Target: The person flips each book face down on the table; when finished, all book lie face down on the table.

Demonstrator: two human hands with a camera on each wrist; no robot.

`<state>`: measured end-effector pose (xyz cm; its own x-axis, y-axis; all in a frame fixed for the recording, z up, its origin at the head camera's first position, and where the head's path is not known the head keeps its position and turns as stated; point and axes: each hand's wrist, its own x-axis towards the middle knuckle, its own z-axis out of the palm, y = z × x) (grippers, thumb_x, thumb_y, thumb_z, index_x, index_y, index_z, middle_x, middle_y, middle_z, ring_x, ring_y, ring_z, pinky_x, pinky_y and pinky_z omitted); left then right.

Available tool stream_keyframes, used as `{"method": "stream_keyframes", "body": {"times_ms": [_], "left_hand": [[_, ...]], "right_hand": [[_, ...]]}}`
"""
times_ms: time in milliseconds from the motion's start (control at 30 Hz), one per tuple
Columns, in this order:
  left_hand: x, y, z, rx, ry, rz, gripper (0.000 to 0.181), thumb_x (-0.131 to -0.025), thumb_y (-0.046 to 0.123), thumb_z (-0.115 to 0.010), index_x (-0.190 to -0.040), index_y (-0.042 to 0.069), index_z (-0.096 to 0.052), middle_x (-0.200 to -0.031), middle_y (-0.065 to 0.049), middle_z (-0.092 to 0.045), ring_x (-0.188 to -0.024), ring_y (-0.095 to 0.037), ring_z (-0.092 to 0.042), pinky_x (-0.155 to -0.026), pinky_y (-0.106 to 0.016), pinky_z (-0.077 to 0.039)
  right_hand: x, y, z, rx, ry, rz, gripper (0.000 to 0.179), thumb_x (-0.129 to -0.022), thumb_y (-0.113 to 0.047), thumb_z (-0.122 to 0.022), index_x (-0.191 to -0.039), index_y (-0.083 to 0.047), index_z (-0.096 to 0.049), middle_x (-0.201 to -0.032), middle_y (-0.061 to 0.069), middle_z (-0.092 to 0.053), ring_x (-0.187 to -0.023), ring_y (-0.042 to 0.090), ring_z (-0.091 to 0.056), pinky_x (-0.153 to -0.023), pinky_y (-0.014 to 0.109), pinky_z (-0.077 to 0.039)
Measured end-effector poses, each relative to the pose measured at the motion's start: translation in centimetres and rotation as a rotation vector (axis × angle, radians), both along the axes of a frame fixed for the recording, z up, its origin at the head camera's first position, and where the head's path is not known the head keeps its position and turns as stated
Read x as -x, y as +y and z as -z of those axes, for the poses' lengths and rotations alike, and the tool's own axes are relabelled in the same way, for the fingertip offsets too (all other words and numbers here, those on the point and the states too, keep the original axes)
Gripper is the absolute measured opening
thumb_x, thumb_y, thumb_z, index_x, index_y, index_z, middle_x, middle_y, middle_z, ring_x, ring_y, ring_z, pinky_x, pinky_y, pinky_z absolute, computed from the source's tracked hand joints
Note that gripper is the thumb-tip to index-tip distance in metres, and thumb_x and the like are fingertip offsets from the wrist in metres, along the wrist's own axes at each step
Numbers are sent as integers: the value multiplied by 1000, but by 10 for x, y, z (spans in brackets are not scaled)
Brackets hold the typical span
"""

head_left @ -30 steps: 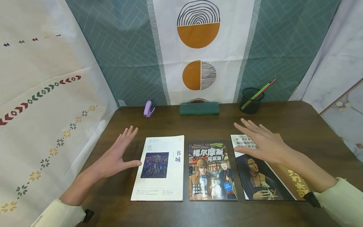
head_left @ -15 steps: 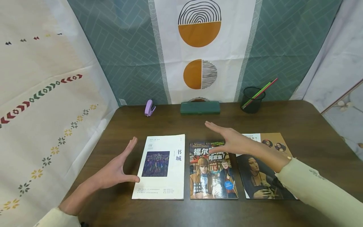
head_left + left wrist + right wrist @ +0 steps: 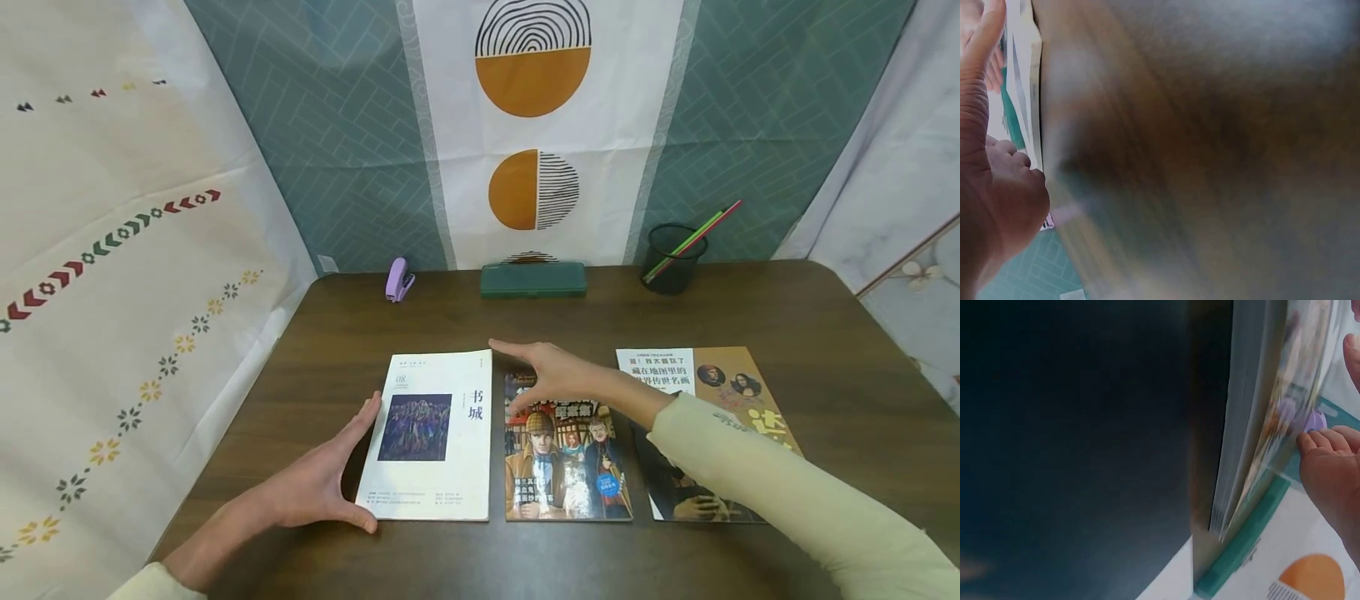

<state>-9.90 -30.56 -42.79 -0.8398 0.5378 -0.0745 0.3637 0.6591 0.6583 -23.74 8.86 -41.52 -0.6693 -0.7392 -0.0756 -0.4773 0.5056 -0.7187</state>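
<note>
White book (image 3: 431,483) marked 书城 and 08 is flat on the tabletop (image 3: 442,321); left hand (image 3: 318,492) is spread along its left edge, right hand (image 3: 558,375) has a fingertip by its upper right corner, both relaxed and gripping nothing, contact unclear from here. Detective-cover book (image 3: 567,479) beside it has its title mostly behind the right hand, while the art book (image 3: 720,379) past that reads 藏在地图里的. Versus half a second ago, left hand has closed in on 书城 and right hand has swung left toward it.

Three books (image 3: 431,433) (image 3: 568,458) (image 3: 699,379), one stapler (image 3: 397,281), one case (image 3: 533,282) (plus one cup (image 3: 666,271)).
</note>
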Motion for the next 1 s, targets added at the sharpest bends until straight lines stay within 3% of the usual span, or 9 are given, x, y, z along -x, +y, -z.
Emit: {"method": "stream_keyframes", "body": {"times_ms": [133, 333, 467, 567, 700, 833, 1000], "left_hand": [[-4, 1, 2, 41, 10, 15, 156, -61, 62, -97, -172, 13, 2, -178, -13, 2, -161, -39, -8, -114, -7, -8], [-9, 3, 7, 78, 15, 64, 154, -63, 65, -94, -171, 8, -1, -178, -12, 1, -161, -40, -4, -117, -9, -3], [-10, 4, 7, 98, 11, 51, 153, -62, 65, -94, -171, 8, -4, -178, -11, 0, -162, -39, -4, -118, -13, -3], [-10, 4, 6, 128, 5, 31, 151, -63, 67, -92, -172, 11, -4, -178, -10, -1, -162, -37, -7, -125, -31, -16], [-8, 4, 5, 171, 24, 12, 145, -67, 70, -89, -172, 14, -5, -178, -11, -4, -161, -35, -13, -120, -57, -32], [-7, 3, 4, 208, 102, 29, 139, -72, 76, -84, -172, 11, -12, -176, -13, -12, -159, -31, -22, -117, -57, -38], [-6, 0, 5, 287, 306, 99, 127, -78, 81, -76, -168, 4, -27, -172, -17, -27, -150, -31, -42, -105, -53, -52]], "right_hand": [[3, -12, 3, -24, 1, 0, 106, -86, -28, -91, -169, -12, -28, -171, 12, -31, -156, 35, -31, -116, 54, -42], [8, -23, 5, -68, 19, 19, 96, -89, -24, -89, -167, -11, -35, -167, 15, -39, -152, 35, -40, -98, 46, -48], [14, -30, 5, -84, 56, 13, 88, -90, -23, -88, -164, -10, -41, -162, 15, -47, -145, 33, -50, -96, 42, -50], [17, -33, 6, -94, 87, -2, 84, -90, -23, -87, -161, -8, -45, -159, 14, -51, -139, 32, -56, -89, 39, -50], [19, -35, 5, -92, 112, -7, 81, -88, -22, -88, -158, -7, -50, -158, 12, -53, -141, 33, -55, -93, 36, -52], [19, -36, 4, -91, 109, 3, 79, -87, -21, -89, -156, -7, -53, -158, 11, -52, -145, 33, -51, -101, 40, -53], [20, -36, 5, -95, 112, -5, 77, -87, -22, -89, -155, -8, -54, -158, 10, -52, -145, 32, -51, -96, 35, -52]]}}
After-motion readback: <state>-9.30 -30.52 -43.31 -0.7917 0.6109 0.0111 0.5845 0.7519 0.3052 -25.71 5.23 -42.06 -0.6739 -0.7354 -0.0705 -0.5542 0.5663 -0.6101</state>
